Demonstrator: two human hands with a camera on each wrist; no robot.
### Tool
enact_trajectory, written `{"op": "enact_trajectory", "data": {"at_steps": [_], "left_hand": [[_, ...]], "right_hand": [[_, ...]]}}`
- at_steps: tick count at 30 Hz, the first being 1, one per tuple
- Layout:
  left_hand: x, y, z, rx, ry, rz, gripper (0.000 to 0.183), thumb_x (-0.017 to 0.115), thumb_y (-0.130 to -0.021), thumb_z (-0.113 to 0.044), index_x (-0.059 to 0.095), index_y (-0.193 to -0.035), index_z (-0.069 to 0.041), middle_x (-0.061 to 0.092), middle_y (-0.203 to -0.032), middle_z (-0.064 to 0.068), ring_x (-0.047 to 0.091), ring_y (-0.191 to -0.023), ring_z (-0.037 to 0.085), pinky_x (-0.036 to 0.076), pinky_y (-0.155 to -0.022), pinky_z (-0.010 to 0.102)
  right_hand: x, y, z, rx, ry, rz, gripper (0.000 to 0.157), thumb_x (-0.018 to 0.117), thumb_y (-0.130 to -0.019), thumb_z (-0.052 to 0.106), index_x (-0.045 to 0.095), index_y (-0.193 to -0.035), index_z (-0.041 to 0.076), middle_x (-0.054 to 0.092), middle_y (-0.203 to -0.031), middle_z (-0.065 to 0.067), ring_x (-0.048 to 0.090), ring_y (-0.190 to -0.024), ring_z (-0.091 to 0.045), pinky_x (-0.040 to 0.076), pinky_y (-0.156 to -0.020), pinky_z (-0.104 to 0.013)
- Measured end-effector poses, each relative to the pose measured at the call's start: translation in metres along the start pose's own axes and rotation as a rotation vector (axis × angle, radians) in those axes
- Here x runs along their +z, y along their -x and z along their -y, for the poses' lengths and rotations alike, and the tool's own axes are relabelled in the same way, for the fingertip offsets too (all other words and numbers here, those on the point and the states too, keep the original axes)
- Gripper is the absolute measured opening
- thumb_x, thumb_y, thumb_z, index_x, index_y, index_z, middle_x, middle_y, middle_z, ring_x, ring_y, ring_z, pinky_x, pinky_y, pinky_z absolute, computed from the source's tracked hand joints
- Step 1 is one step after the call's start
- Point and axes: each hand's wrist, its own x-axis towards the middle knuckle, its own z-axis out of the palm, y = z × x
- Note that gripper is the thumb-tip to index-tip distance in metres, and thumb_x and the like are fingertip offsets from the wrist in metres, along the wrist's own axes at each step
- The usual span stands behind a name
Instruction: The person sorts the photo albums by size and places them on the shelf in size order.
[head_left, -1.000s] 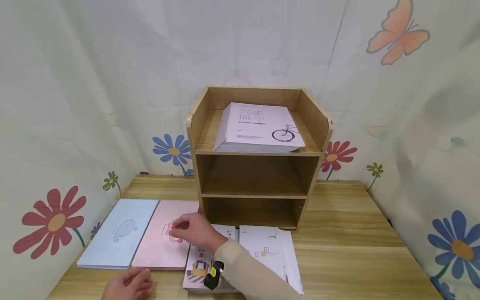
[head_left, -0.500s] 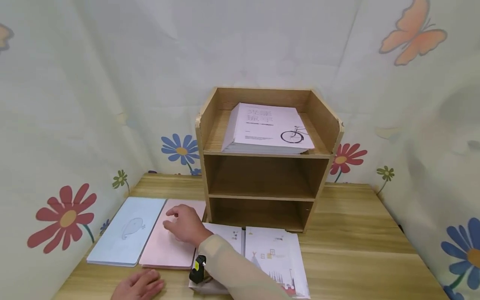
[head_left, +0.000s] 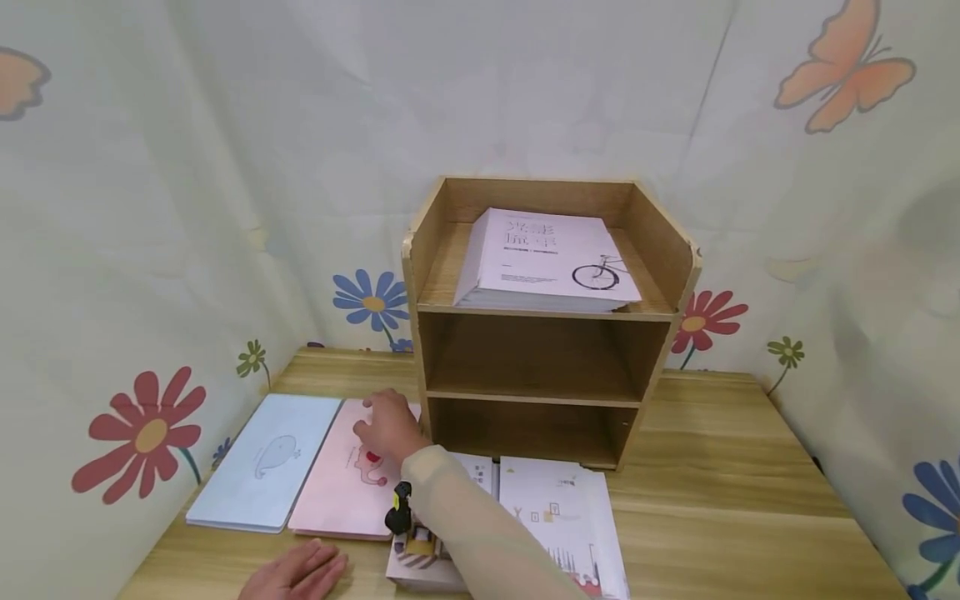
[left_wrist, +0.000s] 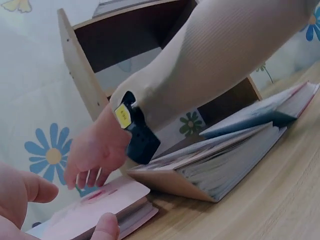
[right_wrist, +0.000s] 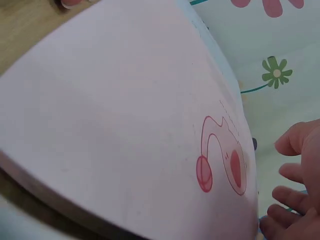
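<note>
A pink notebook (head_left: 337, 496) with a red elephant drawing lies flat on the table beside a blue notebook (head_left: 262, 462) with a whale drawing. My right hand (head_left: 392, 427) is over the far part of the pink notebook, fingers spread and slightly bent, holding nothing. In the right wrist view, its fingertips (right_wrist: 290, 200) stand apart beyond the elephant drawing. Just in front of the notebooks, my left hand (head_left: 294, 573) rests near the table edge with relaxed fingers. The left wrist view shows its thumb and a finger beside the pink notebook (left_wrist: 100, 200), gripping nothing.
A wooden three-tier shelf (head_left: 532, 397) stands at the back; a thick book (head_left: 555, 267) with a bicycle cover lies on its top. Before the shelf lie a thick illustrated book (head_left: 423, 575), partly under my right sleeve, and a white-covered book (head_left: 555, 508). Printed curtain surrounds the table (head_left: 720, 483).
My right hand has moved from the middle of the pink notebook toward its far end, uncovering the elephant drawing. The left hand's fingers have straightened a little. The head view has turned slightly left.
</note>
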Motion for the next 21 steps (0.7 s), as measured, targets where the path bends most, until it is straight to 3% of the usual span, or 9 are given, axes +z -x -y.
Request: {"op": "enact_trajectory", "data": {"at_steps": [3, 5, 7, 10, 12, 15, 21], "left_hand": [[0.007, 0.0, 0.002, 0.011, 0.025, -0.055, 0.07, 0.035, -0.112, -0.033, 0.012, -0.156, 0.016, 0.074, -0.102, 0.003, 0.071, -0.095, 0.012, 0.038, -0.121, 0.047], [0.014, 0.0, 0.004, 0.03, 0.042, -0.125, 0.07, 0.041, -0.111, -0.032, 0.015, -0.156, 0.015, 0.073, -0.107, 0.01, 0.071, -0.095, 0.015, 0.045, -0.116, 0.046], [0.018, 0.001, 0.006, 0.042, 0.056, -0.153, 0.069, 0.044, -0.111, -0.031, 0.016, -0.156, 0.014, 0.072, -0.109, 0.011, 0.072, -0.096, 0.017, 0.047, -0.115, 0.044], [0.023, 0.002, 0.006, 0.043, 0.085, -0.178, 0.067, 0.046, -0.11, -0.03, 0.021, -0.155, 0.013, 0.072, -0.109, 0.012, 0.072, -0.096, 0.018, 0.05, -0.113, 0.042], [0.024, 0.003, 0.005, 0.027, 0.128, -0.188, 0.063, 0.051, -0.109, -0.03, 0.029, -0.151, 0.012, 0.073, -0.098, 0.005, 0.073, -0.093, 0.019, 0.051, -0.111, 0.04], [0.026, 0.003, 0.004, 0.006, 0.189, -0.197, 0.055, 0.055, -0.107, -0.029, 0.041, -0.144, 0.009, 0.074, -0.094, 0.004, 0.073, -0.092, 0.019, 0.051, -0.111, 0.037], [0.031, 0.002, 0.007, 0.052, 0.197, -0.18, 0.047, 0.064, -0.102, -0.028, 0.049, -0.132, 0.006, 0.074, -0.095, 0.005, 0.073, -0.094, 0.019, 0.056, -0.104, 0.035]], "right_hand": [[0.001, -0.002, 0.001, 0.007, 0.051, -0.004, 0.043, 0.074, -0.095, 0.033, 0.064, -0.135, 0.02, 0.055, -0.137, 0.006, 0.052, -0.119, -0.012, 0.054, -0.104, -0.028], [0.003, -0.005, 0.001, 0.008, 0.103, -0.013, 0.044, 0.073, -0.095, 0.035, 0.063, -0.135, 0.021, 0.055, -0.137, 0.006, 0.05, -0.124, -0.013, 0.051, -0.108, -0.03], [0.006, -0.008, -0.001, 0.013, 0.16, -0.025, 0.043, 0.072, -0.096, 0.036, 0.063, -0.135, 0.021, 0.056, -0.135, 0.006, 0.047, -0.127, -0.015, 0.047, -0.112, -0.032], [0.009, -0.014, -0.005, 0.031, 0.185, -0.027, 0.04, 0.07, -0.096, 0.036, 0.063, -0.132, 0.019, 0.058, -0.125, 0.005, 0.045, -0.125, -0.016, 0.043, -0.112, -0.034], [0.01, -0.018, -0.006, 0.052, 0.169, -0.016, 0.038, 0.069, -0.097, 0.035, 0.062, -0.13, 0.017, 0.056, -0.119, 0.005, 0.044, -0.123, -0.017, 0.043, -0.111, -0.034], [0.011, -0.021, -0.007, 0.083, 0.122, 0.001, 0.037, 0.067, -0.099, 0.033, 0.059, -0.13, 0.016, 0.054, -0.115, 0.004, 0.042, -0.12, -0.017, 0.044, -0.111, -0.036], [0.01, -0.027, -0.012, 0.116, 0.137, 0.034, 0.035, 0.066, -0.1, 0.035, 0.059, -0.128, 0.015, 0.053, -0.109, 0.002, 0.045, -0.111, -0.017, 0.049, -0.104, -0.035]]}}
